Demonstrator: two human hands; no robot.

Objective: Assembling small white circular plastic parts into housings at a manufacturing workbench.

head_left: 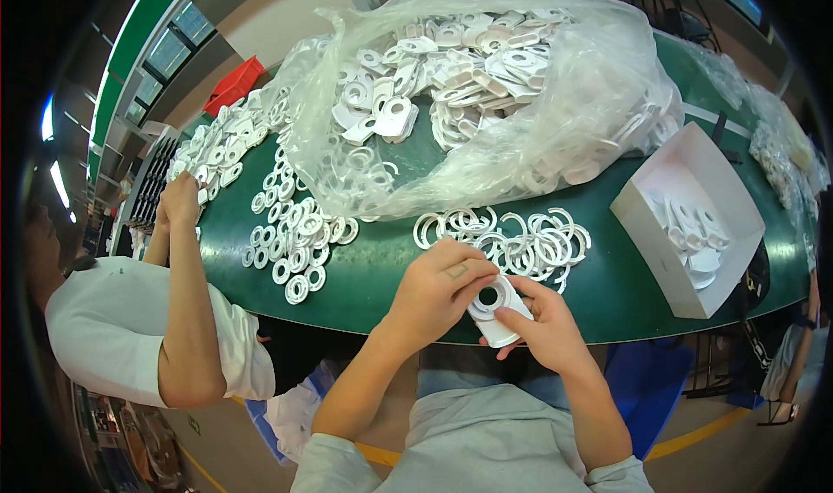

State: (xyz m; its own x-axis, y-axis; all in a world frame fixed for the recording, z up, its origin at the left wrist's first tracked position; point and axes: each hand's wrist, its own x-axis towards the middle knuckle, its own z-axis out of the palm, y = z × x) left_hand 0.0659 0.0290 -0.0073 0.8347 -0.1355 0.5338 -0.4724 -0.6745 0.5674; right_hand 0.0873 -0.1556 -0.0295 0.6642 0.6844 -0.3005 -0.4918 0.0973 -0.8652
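Just over the table's near edge, a white plastic part (493, 331) with a rounded outline and a round hole is held between my two hands. My right hand (555, 326) grips it from the right, thumb on its face and fingers behind. The fingers of my left hand (438, 292) are pinched at the upper left rim around the hole; whether they hold a separate ring there I cannot make out. Right beyond my hands lies a pile of white open rings (531, 243). Farther left is a heap of small white closed rings (299, 241).
A large clear plastic bag (555, 146) of white parts covers the table's far middle. To the right stands a white box (646, 259) with white pieces inside. At left, a co-worker (130, 328) reaches toward more white parts (226, 146) near a red bin (232, 85). The table (364, 298) is green.
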